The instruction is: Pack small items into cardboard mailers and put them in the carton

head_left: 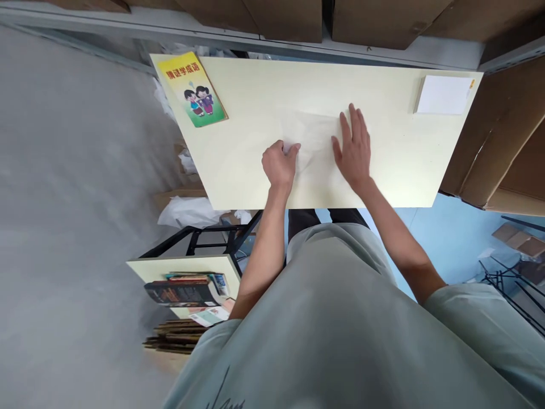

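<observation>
A thin, whitish translucent sheet (315, 136) lies on the pale table (247, 176) between my two hands. At its left edge my left hand (281, 163) is closed, fingers curled and thumb pointing right, pinching the sheet's edge. My right hand (354, 149) rests flat at the sheet's right side with its fingers spread. A yellow and green booklet (196, 91) with two cartoon children lies at the table's back left corner. Near the back right corner sits a white stack of paper or a flat box (443, 95).
Cardboard boxes (281, 20) stand on a shelf behind the table, and a large open carton (489, 142) is at its right. At the lower left, a small table (153, 268) holds a stack of books (183, 292). Folded cardboard (174, 336) lies below it.
</observation>
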Action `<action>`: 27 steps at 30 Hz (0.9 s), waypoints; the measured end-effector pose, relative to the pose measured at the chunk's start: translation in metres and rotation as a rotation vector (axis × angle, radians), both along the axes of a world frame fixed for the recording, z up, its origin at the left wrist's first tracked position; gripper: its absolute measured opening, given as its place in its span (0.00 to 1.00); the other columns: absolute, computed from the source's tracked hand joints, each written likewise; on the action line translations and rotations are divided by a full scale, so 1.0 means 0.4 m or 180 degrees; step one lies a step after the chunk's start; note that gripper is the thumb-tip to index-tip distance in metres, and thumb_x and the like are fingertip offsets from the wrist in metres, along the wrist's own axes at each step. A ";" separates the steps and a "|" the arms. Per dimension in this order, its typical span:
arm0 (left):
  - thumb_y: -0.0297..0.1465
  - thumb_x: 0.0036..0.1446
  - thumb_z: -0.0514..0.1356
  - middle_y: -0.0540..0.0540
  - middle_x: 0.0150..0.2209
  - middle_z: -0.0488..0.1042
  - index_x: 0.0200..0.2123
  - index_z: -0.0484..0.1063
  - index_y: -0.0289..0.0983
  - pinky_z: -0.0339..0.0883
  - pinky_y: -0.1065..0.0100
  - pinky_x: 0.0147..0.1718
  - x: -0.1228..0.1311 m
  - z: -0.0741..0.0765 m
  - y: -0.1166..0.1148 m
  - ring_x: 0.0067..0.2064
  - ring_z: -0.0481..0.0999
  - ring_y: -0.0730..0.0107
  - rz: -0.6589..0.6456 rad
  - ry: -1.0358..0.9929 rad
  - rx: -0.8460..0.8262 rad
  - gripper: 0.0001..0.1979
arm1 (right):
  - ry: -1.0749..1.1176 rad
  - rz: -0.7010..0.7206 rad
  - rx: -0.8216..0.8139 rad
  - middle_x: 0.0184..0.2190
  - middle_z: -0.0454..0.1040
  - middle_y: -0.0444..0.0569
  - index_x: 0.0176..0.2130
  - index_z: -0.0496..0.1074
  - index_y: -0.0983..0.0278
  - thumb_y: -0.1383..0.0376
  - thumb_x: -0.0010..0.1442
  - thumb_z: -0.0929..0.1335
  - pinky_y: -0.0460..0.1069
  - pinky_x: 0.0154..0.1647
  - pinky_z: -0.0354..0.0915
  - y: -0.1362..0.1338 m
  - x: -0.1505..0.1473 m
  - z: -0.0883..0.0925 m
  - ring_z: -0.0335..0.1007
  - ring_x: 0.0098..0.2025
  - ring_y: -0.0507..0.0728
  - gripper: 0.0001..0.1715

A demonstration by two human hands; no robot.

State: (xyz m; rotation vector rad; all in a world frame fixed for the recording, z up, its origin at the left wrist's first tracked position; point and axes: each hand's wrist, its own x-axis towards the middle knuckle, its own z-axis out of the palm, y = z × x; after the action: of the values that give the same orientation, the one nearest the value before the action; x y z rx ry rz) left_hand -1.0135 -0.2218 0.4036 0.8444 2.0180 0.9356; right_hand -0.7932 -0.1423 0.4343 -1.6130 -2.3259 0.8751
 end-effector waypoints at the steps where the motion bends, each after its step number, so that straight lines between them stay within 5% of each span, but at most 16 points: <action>1: 0.44 0.65 0.76 0.41 0.43 0.81 0.37 0.72 0.43 0.76 0.43 0.67 0.005 0.000 -0.007 0.62 0.81 0.42 0.0047 -0.0020 0.0037 0.18 | -0.0065 0.0023 -0.0040 0.86 0.52 0.61 0.83 0.56 0.61 0.46 0.85 0.52 0.80 0.85 0.49 -0.036 0.001 0.002 0.38 0.90 0.73 0.40; 4: 0.51 0.65 0.74 0.38 0.52 0.83 0.43 0.75 0.43 0.69 0.41 0.74 0.016 0.011 -0.030 0.70 0.77 0.39 0.0241 0.0126 0.0043 0.21 | -0.0218 0.0082 -0.0205 0.87 0.49 0.62 0.85 0.52 0.63 0.44 0.84 0.53 0.78 0.87 0.46 -0.109 0.005 -0.018 0.35 0.90 0.72 0.44; 7: 0.56 0.68 0.71 0.34 0.69 0.76 0.59 0.76 0.41 0.51 0.38 0.82 0.047 0.041 -0.040 0.82 0.60 0.37 0.0127 0.0558 0.0115 0.29 | -0.0234 0.0117 -0.0249 0.87 0.49 0.64 0.85 0.53 0.66 0.44 0.84 0.54 0.75 0.88 0.42 -0.123 0.012 -0.048 0.38 0.90 0.71 0.46; 10: 0.55 0.75 0.63 0.35 0.82 0.63 0.72 0.72 0.38 0.35 0.38 0.85 0.095 0.066 -0.009 0.88 0.43 0.42 -0.1035 0.0565 0.0427 0.35 | -0.0142 0.0174 -0.0211 0.87 0.51 0.64 0.85 0.54 0.68 0.44 0.84 0.54 0.73 0.89 0.40 -0.110 0.022 -0.059 0.40 0.90 0.70 0.46; 12: 0.55 0.75 0.61 0.39 0.83 0.61 0.74 0.73 0.42 0.32 0.39 0.85 0.114 0.065 0.029 0.88 0.45 0.44 -0.1853 0.0323 0.0586 0.34 | -0.0068 0.0216 -0.0217 0.86 0.52 0.63 0.85 0.55 0.67 0.45 0.84 0.55 0.72 0.90 0.40 -0.102 0.028 -0.054 0.42 0.90 0.69 0.44; 14: 0.58 0.71 0.64 0.40 0.82 0.64 0.72 0.76 0.46 0.34 0.39 0.86 0.108 0.052 0.064 0.87 0.52 0.43 -0.2193 0.0162 0.0601 0.35 | -0.0038 0.0245 -0.0246 0.86 0.54 0.62 0.84 0.56 0.65 0.47 0.84 0.56 0.72 0.90 0.41 -0.099 0.033 -0.047 0.43 0.89 0.68 0.43; 19: 0.63 0.62 0.70 0.35 0.79 0.69 0.70 0.78 0.45 0.34 0.37 0.85 0.014 0.018 0.075 0.86 0.55 0.39 -0.1925 0.0194 0.0517 0.42 | -0.0200 0.0164 -0.0246 0.87 0.52 0.63 0.85 0.55 0.67 0.47 0.85 0.52 0.72 0.90 0.40 -0.104 0.035 -0.047 0.41 0.90 0.68 0.44; 27: 0.63 0.72 0.58 0.32 0.86 0.52 0.82 0.63 0.37 0.25 0.37 0.85 -0.006 0.032 -0.038 0.89 0.38 0.41 -0.1804 0.0617 -0.0148 0.49 | -0.0656 0.0174 -0.0096 0.88 0.43 0.64 0.86 0.48 0.71 0.41 0.84 0.48 0.75 0.89 0.37 -0.079 0.023 -0.063 0.32 0.91 0.70 0.51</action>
State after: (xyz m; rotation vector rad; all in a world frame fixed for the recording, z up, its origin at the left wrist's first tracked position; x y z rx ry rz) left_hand -1.0158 -0.2371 0.4163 1.4255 1.7893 0.4964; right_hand -0.7840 -0.1738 0.4090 -1.7347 -2.5160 0.7925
